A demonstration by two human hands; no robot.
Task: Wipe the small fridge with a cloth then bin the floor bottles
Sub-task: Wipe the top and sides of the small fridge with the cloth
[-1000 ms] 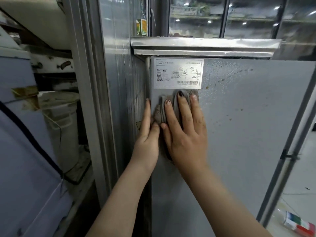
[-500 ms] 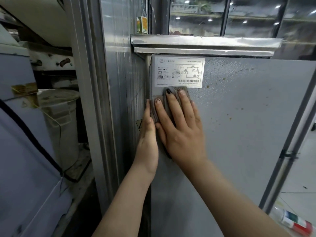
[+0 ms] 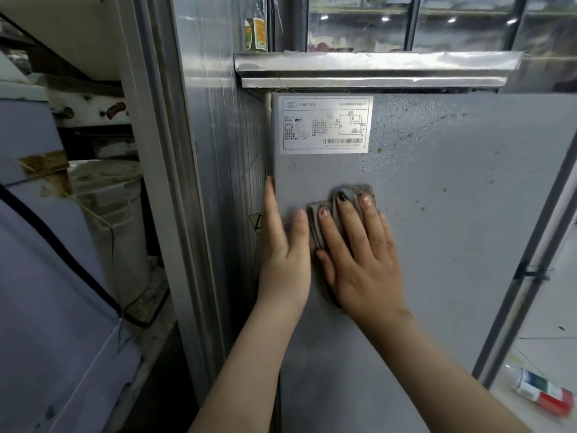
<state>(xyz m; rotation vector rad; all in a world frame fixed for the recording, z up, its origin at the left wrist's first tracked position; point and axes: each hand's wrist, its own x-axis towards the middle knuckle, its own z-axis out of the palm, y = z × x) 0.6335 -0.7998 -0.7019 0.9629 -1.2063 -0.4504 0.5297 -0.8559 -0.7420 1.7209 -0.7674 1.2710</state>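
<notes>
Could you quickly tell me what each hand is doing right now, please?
Left hand: open, fingers straight, resting on the fridge edge.
Right hand: open, pressing the cloth flat against the fridge.

The left hand point(image 3: 282, 245) stands edge-on, its fingers straight, held together and pointing to 12 o'clock, with the forearm running in from 7 o'clock. The right hand point(image 3: 362, 254), just beside it at 3 o'clock, presses flat, palm forward. Its fingers point(image 3: 373, 226) are straight, slightly spread and aimed at 11 o'clock, and its forearm enters from 5 o'clock.

Shop, glass-fronted display cooler point(image 3: 356, 29), steel ledge point(image 3: 374, 65)
</notes>
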